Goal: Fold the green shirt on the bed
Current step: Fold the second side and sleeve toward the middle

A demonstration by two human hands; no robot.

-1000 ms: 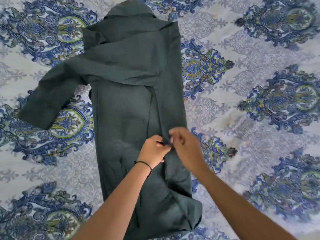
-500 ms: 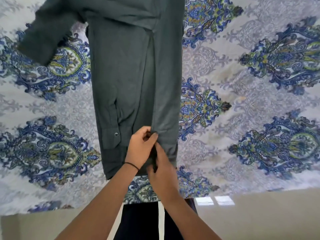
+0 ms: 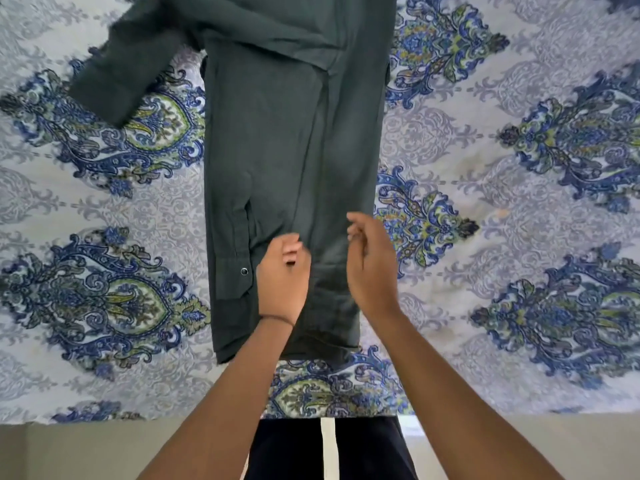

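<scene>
The dark green shirt [image 3: 277, 150] lies lengthwise on the bed, its right side folded over the middle and one sleeve [image 3: 124, 74] sticking out to the upper left. A cuff with a snap button [image 3: 244, 271] lies on its lower left part. My left hand [image 3: 284, 275] rests on the lower part of the shirt, fingers curled where the folded edge ends. My right hand [image 3: 369, 265] hovers just right of it over the folded panel, fingers loosely apart and holding nothing. The shirt's collar is out of view at the top.
The bedsheet [image 3: 502, 209] is white with blue and green paisley patterns and spreads to both sides of the shirt. The bed's near edge [image 3: 104, 422] runs along the bottom, with beige floor below it. My dark trousers with a white stripe [image 3: 327, 448] touch that edge.
My hands, pinched together on the folded edge before, have slid down toward the hem and parted. The right hand has let go and moved right. The view has tilted down to the bed's edge.
</scene>
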